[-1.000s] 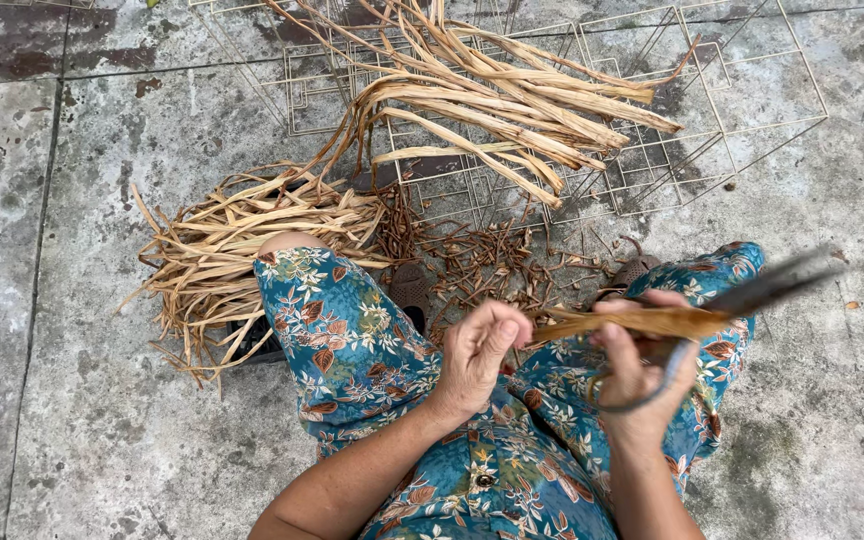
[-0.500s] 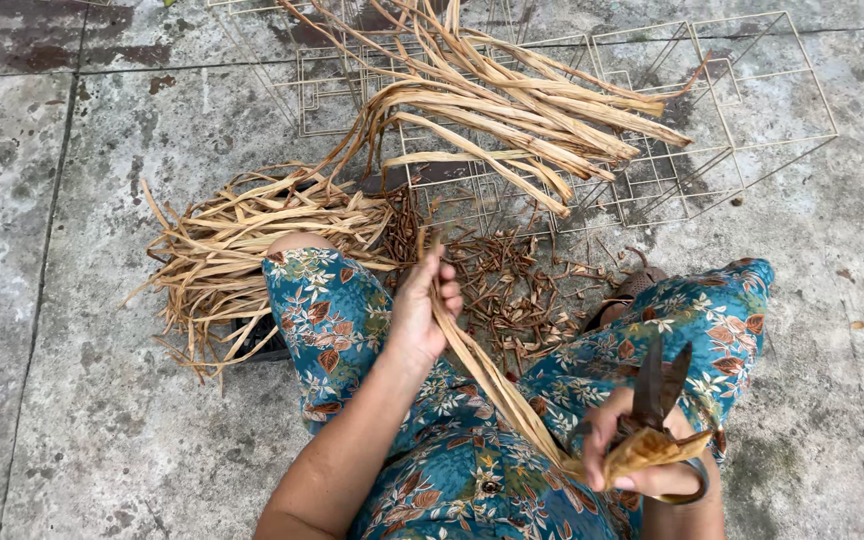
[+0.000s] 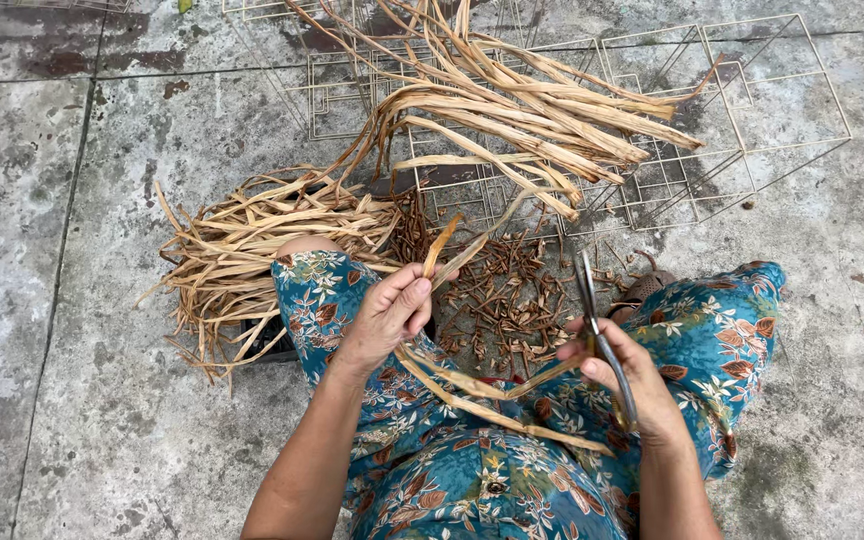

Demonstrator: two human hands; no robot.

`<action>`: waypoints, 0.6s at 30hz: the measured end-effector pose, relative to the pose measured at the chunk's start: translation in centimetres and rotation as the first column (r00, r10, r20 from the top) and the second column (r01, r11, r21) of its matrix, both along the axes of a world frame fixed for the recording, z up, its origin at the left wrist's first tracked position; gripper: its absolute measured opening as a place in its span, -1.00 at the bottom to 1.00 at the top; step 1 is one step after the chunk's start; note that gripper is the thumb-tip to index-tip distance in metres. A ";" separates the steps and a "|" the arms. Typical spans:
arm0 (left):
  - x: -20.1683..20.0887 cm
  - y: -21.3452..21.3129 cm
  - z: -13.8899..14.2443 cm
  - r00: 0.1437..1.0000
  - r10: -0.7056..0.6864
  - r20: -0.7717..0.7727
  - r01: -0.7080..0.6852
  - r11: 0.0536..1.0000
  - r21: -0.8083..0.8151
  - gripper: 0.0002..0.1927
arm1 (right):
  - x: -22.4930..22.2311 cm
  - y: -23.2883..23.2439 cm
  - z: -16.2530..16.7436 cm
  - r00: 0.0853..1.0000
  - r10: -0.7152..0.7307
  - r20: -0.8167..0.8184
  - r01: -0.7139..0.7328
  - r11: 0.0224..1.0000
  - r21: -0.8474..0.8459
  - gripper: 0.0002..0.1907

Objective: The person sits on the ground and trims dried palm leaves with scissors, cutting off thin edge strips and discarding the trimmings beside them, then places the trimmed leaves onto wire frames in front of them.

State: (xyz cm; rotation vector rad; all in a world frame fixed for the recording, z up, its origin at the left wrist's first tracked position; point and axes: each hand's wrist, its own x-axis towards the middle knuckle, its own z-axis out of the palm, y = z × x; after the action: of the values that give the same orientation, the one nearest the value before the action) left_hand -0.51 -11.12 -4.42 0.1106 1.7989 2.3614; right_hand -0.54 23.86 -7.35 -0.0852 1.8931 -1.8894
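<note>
My left hand (image 3: pixel 388 315) pinches a long dried plant strip (image 3: pixel 472 395) above my left knee; the strip's short tip sticks up past my fingers and its length loops down across my lap. My right hand (image 3: pixel 624 378) grips a pair of scissors (image 3: pixel 595 320), blades pointing up and away, and also touches the strip's lower part. Between my knees lies a heap of small brown trimmings (image 3: pixel 497 300). I wear blue floral trousers (image 3: pixel 472 470).
A bundle of dried tan strips (image 3: pixel 252 245) lies on the concrete left of my left knee. Another bundle (image 3: pixel 522 110) rests on wire frames (image 3: pixel 742 120) ahead. Grey stained paving slabs (image 3: pixel 42 300) surround me.
My left hand has drawn back toward me and now holds the strip near its tip. My right hand with the scissors has lifted, blades now upright.
</note>
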 end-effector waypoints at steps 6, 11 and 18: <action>0.8 -0.4 -0.1 0.987 -0.158 -0.014 0.156 0.983 -0.093 -0.69 | 0.2 -1.7 -0.3 0.984 0.165 -0.065 -0.171 0.980 -0.100 -0.20; 1.5 -0.4 -0.3 0.957 -0.288 0.043 0.291 0.947 -0.137 -0.66 | 0.3 -2.2 -1.2 0.996 0.086 -0.024 -0.088 0.987 -0.134 -0.22; 1.3 -0.8 0.1 0.969 -0.245 0.042 0.247 0.967 -0.058 -0.63 | 0.9 -1.7 -2.9 0.992 -0.075 0.100 0.108 0.918 -0.382 -0.38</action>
State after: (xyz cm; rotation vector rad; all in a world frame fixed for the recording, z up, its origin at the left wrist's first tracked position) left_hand 0.83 -11.95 -4.36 0.2678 1.7302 2.1211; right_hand 0.41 22.17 -10.28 -0.0411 1.4680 -2.2722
